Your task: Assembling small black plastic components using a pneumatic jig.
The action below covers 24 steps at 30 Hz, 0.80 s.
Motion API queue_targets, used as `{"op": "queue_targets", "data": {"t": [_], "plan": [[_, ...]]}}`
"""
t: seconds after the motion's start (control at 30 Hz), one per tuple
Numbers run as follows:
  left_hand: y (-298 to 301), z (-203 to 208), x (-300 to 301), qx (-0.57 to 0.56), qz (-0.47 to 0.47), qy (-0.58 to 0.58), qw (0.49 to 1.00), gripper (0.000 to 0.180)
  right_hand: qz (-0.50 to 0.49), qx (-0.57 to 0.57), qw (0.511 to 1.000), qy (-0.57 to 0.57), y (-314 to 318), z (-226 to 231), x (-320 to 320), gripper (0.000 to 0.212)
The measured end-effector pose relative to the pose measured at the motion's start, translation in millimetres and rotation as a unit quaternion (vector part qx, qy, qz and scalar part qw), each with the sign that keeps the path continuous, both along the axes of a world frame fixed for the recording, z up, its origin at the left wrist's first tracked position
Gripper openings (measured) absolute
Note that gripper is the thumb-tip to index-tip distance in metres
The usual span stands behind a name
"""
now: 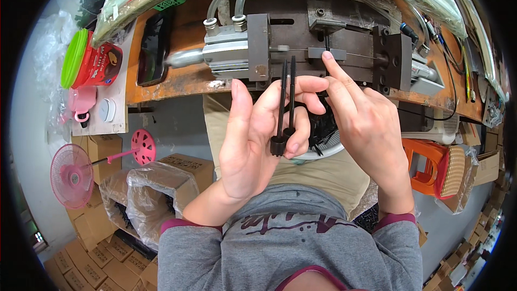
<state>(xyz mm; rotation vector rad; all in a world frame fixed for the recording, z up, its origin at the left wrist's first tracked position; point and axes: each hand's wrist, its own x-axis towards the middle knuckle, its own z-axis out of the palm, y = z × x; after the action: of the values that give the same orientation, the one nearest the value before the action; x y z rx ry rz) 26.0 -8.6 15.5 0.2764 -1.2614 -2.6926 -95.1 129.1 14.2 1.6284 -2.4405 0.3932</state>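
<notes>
My left hand holds two black mascara wands upright between its fingers, brush tips up and toothed collars near the palm. My right hand reaches over the bench machine. Its index finger is stretched out and its tip touches the small grey block at the machine's middle, just under a thin black piece. The other right fingers are loosely bent beside my left fingertips, and the right thumb is mostly hidden. A pale bowl with many black wands sits on my lap, partly behind my hands.
Metal cylinders with clear hoses flank the fixture on the wooden bench. To the left stand a red tub, a pink cup and a pink fan. Plastic-lined boxes and an orange stool are below.
</notes>
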Motion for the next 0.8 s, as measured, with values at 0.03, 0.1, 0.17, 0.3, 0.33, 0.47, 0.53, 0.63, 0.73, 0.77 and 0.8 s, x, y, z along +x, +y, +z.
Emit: {"op": "queue_targets", "data": {"t": [0.03, 0.1, 0.17, 0.3, 0.33, 0.47, 0.53, 0.63, 0.73, 0.77, 0.8], "plan": [[1, 1, 0, -0.009, 0.003, -0.005, 1.000, 0.095, -0.001, 0.003, 1.000, 0.002, 0, 1, 0, 0.025], [2, 3, 0, -0.026, 0.008, -0.013, 1.000, 0.096, 0.020, -0.054, 0.998, -0.021, 1, -1, -3, 0.026], [4, 2, 1, -0.029, 0.020, -0.019, 0.999, 0.097, 0.045, -0.134, 0.985, -0.096, 3, 1, -1, 0.030], [5, 1, 1, -0.061, 0.015, -0.043, 0.997, 0.096, 0.139, -0.245, 0.944, -0.171, 7, 21, 20, 0.037], [10, 0, 1, -0.059, 0.011, -0.048, 0.997, 0.095, 0.150, -0.224, 0.950, -0.159, 7, 19, 22, 0.039], [11, 0, -2, -0.101, 0.000, -0.043, 0.994, 0.088, 0.157, -0.245, 0.943, -0.164, 9, 10, 21, 0.037], [11, -2, -1, -0.099, 0.004, -0.065, 0.993, 0.080, 0.118, -0.281, 0.935, -0.183, 13, 12, 20, 0.034], [10, -5, 1, -0.043, -0.009, -0.054, 0.998, 0.067, 0.066, -0.254, 0.948, -0.178, 13, 11, 13, 0.030], [11, -3, 3, -0.057, 0.017, -0.037, 0.998, 0.079, 0.046, -0.181, 0.968, -0.168, 12, 3, -1, 0.027], [11, -3, 3, -0.086, 0.029, -0.026, 0.996, 0.084, 0.040, -0.150, 0.973, -0.170, 12, 0, -3, 0.027], [9, -2, 5, -0.100, 0.042, -0.030, 0.994, 0.090, 0.038, -0.153, 0.973, -0.166, 10, -4, -4, 0.022]]}}
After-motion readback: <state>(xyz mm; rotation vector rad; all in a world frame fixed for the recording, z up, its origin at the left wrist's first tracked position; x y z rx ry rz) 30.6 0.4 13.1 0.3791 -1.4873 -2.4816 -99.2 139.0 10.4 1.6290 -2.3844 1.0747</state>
